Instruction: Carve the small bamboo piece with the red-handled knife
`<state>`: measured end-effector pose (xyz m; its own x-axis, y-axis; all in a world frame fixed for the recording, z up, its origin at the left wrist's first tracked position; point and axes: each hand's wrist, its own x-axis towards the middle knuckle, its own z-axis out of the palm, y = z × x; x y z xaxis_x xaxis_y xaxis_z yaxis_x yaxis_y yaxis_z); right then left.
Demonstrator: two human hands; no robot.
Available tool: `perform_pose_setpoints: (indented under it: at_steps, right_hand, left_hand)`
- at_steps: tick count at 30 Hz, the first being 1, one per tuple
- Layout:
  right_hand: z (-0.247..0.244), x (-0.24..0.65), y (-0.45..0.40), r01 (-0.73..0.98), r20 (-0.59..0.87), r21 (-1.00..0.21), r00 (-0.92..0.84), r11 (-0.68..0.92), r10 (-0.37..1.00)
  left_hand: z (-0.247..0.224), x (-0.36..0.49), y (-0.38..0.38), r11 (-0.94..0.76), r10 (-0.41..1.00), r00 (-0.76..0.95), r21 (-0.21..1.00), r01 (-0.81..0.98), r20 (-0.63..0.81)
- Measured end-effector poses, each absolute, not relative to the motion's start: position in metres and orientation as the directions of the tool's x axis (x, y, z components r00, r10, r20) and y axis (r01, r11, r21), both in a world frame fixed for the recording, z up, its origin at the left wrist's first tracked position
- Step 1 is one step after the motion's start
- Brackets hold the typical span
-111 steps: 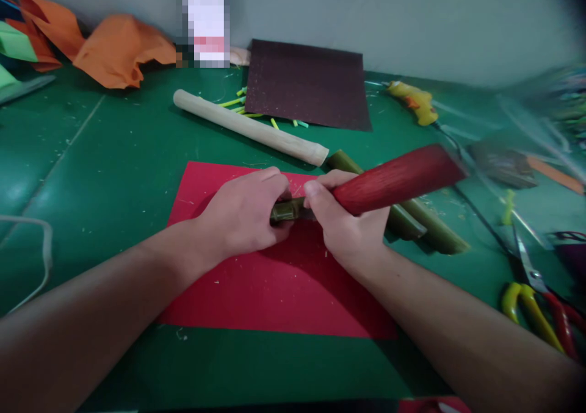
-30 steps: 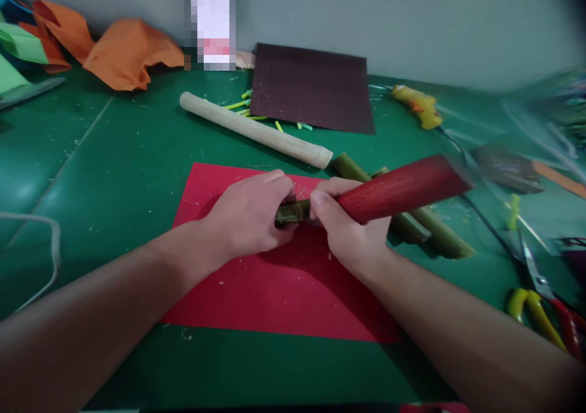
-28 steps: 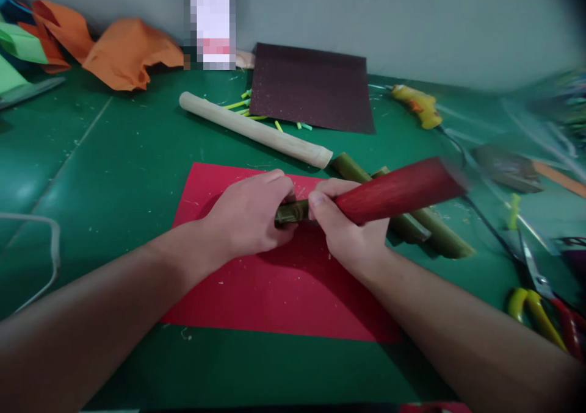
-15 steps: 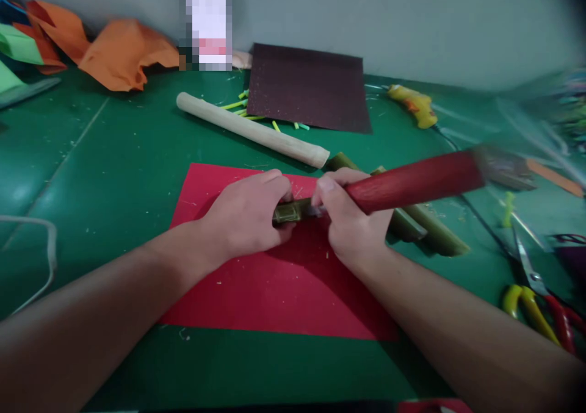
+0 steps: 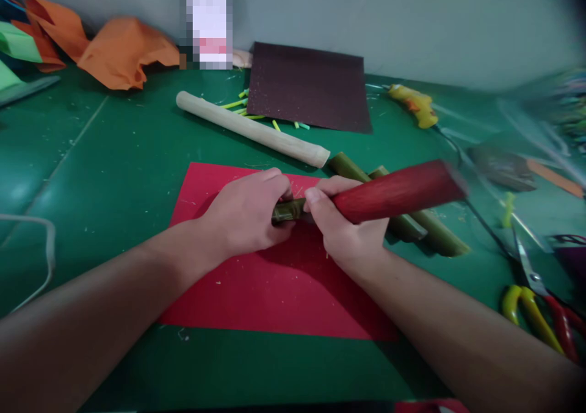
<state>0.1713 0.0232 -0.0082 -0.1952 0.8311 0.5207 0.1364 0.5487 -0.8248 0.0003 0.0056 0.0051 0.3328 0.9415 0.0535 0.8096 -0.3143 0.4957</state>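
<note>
My left hand (image 5: 247, 208) is closed round a short green bamboo piece (image 5: 288, 211) over a red sheet (image 5: 265, 291). From the right, my right hand (image 5: 350, 224) grips a tool with a thick red handle (image 5: 398, 190), which slants up to the right. The tool's working end lies at the bamboo between the two hands, mostly hidden by the fingers. Small shavings are scattered on the red sheet. Beyond the right hand lie several green bamboo pieces (image 5: 434, 230).
A pale stick (image 5: 251, 129) lies behind the red sheet, near a dark brown sheet (image 5: 311, 89). A yellow glue gun (image 5: 414, 105) and scissors (image 5: 533, 279) are on the right. Crumpled orange paper (image 5: 121, 53) sits at the back left; a white cable (image 5: 52, 254) is at left.
The red handle and my right hand have shifted a little left, toward my left hand, and the handle's far end is slightly lower. My left hand has hardly moved.
</note>
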Motion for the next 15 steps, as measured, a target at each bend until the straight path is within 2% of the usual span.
perform_pose_setpoints:
  at_steps: [5, 15]
  right_hand:
    - [-0.0069, 0.171, 0.0279, 0.133, 0.518, -0.838, -0.11, 0.529, 0.848]
    - [-0.0093, 0.175, 0.0301, 0.149, 0.473, -0.856, -0.163, 0.495, 0.866]
  left_hand:
    - [0.0032, -0.0001, 0.0046, -0.326, 0.939, 0.336, 0.505, 0.799, 0.075]
    - [0.0053, 0.0018, 0.0045, -0.31, 0.942, 0.332, 0.51, 0.802, 0.051]
